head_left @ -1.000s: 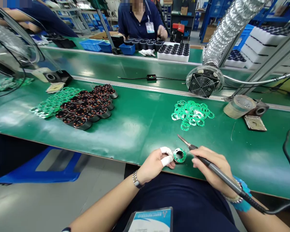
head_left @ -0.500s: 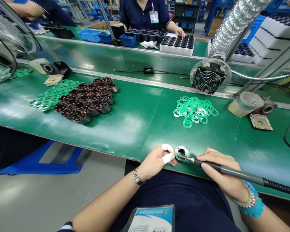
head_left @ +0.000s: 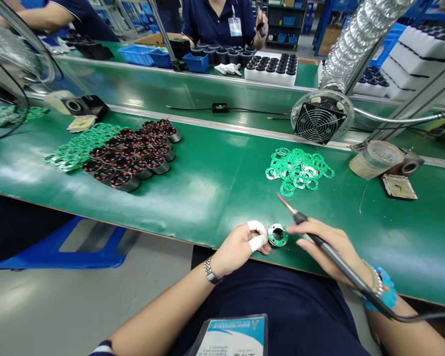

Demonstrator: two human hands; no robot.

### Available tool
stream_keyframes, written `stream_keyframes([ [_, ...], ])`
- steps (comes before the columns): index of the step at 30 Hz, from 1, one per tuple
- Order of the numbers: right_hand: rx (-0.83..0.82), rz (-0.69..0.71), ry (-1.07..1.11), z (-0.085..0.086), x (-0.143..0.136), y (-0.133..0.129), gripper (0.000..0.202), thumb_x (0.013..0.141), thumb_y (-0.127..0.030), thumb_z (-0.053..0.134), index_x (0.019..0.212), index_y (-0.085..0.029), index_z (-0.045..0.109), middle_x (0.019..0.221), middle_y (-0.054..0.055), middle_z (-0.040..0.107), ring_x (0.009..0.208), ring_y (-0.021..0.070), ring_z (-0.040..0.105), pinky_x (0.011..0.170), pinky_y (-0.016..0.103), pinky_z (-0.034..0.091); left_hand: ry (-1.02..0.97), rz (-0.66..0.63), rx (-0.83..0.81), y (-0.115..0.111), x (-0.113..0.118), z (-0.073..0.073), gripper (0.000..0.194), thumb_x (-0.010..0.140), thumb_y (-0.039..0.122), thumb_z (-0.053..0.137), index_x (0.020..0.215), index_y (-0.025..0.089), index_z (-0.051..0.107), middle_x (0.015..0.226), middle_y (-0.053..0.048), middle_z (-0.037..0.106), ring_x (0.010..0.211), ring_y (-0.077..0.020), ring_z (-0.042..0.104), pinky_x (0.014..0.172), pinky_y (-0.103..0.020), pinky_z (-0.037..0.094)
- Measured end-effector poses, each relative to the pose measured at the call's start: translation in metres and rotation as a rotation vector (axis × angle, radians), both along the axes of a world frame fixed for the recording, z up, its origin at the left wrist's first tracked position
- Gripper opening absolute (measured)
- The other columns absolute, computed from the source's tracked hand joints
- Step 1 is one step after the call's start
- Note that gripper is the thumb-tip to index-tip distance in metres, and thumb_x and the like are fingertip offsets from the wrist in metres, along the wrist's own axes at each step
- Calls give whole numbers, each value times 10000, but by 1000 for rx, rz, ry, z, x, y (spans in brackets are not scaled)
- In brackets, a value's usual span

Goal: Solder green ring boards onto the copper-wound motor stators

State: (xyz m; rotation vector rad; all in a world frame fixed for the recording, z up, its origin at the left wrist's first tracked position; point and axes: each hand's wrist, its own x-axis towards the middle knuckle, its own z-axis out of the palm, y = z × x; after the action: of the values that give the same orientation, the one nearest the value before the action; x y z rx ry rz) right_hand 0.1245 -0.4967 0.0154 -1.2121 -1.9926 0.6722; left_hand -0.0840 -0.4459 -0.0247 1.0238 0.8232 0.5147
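My left hand (head_left: 244, 242), with white covers on thumb and forefinger, pinches the left side of a round part topped by a green ring-shaped circuit board (head_left: 278, 235) near the table's front edge. In my right hand (head_left: 328, 242) is a soldering iron (head_left: 330, 254), gripped like a pen. Its metal tip points up and to the left, above and apart from the ring board. A loose pile of green ring boards (head_left: 298, 168) lies beyond my hands.
Rows of copper-wound motor stators (head_left: 133, 153) and green boards (head_left: 83, 146) stand to the left. A fan (head_left: 315, 118) hangs under a foil duct (head_left: 352, 44). At right are a tape-wrapped cup (head_left: 376, 159) and a sponge tray (head_left: 398, 187). A co-worker (head_left: 220, 24) sits opposite.
The soldering iron has lifted off the ring board, its tip swinging up and away. My left hand stays on the part. The co-worker opposite has raised a hand holding a dark object.
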Motion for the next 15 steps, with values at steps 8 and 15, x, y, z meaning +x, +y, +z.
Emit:
stream_keyframes([
  [8, -34, 96, -90, -21, -10, 18, 357, 818, -179, 576, 1160, -198, 473, 1057, 92, 607, 953, 183, 604, 828, 318, 509, -85, 120, -123, -4, -3, 0, 241, 739, 337, 656, 821, 136, 552, 750, -31, 628, 695, -137, 629, 717, -294, 504],
  [15, 56, -184, -61, -37, -26, -5, 372, 793, -186, 604, 1141, -188, 474, 1022, 97, 601, 935, 207, 592, 804, 339, 513, -79, 160, -205, -15, -1, -1, 244, 680, 289, 719, 811, 117, 608, 769, -47, 651, 718, -143, 634, 718, -273, 496],
])
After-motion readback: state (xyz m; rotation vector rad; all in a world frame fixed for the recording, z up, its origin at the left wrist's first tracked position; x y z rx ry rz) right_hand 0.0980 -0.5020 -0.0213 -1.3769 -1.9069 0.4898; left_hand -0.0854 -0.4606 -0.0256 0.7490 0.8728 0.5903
